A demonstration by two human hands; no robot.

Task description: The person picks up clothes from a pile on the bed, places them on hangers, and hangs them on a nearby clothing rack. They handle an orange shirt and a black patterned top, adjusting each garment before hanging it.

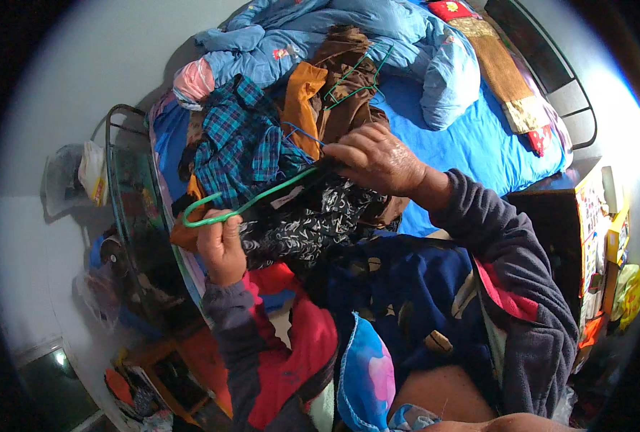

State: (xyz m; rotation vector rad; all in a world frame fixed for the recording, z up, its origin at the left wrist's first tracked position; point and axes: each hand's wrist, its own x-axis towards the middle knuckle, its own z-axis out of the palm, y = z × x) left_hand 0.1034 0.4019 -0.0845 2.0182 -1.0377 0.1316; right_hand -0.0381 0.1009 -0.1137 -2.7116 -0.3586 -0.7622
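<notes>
My left hand (222,248) pinches a green clothes hanger (260,198) near its hook. My right hand (376,159) grips dark cloth at the hanger's other end. A black garment with white lettering-like print (298,232) hangs below the hanger, between my hands. Just beyond lies a teal and blue plaid shirt (239,140). Orange cloth (302,92) and a brown garment (347,81) are beside it, with a thin dark green hanger (360,89) on the brown one. Part of a blue hanger (301,132) shows near my right fingers.
The bed's blue sheet (460,146) bears a crumpled light blue quilt (384,27) at the back and a long tan and red pillow (492,70) at the right. A metal bed rail (117,178) stands at left, a dark cabinet (552,227) at right.
</notes>
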